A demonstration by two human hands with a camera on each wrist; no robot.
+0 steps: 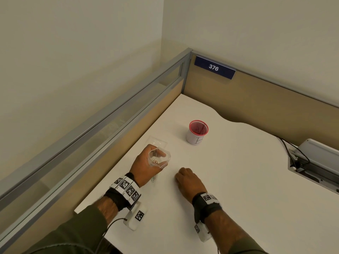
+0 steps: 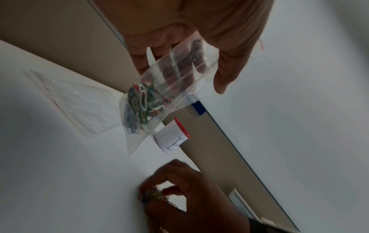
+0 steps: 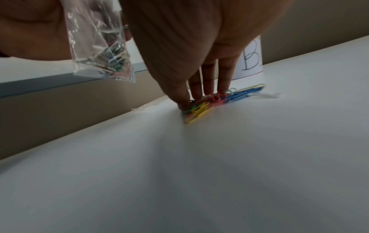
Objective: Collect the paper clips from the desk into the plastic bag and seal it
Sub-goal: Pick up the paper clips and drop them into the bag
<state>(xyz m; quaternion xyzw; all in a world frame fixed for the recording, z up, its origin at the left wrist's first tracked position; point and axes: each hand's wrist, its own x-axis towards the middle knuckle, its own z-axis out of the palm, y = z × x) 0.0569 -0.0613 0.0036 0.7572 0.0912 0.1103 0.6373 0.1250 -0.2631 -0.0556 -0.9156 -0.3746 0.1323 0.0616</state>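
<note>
My left hand (image 1: 145,162) holds a clear plastic bag (image 2: 169,82) a little above the white desk (image 1: 238,189), its mouth held open between thumb and fingers. Several coloured paper clips (image 2: 141,104) lie bunched in the bag's bottom. Just to the right, my right hand (image 1: 186,177) is down on the desk. Its thumb and fingertips (image 3: 207,88) pinch a small pile of coloured paper clips (image 3: 201,108). In the head view the pile is hidden under the hand. The two hands are about a hand's width apart.
A second, empty clear bag (image 2: 79,102) lies flat on the desk beyond the left hand. A white cup (image 1: 197,134) with a red rim, marked B, stands behind the hands. Partition walls close the left and back sides. A cable box (image 1: 311,162) with wires sits at the right.
</note>
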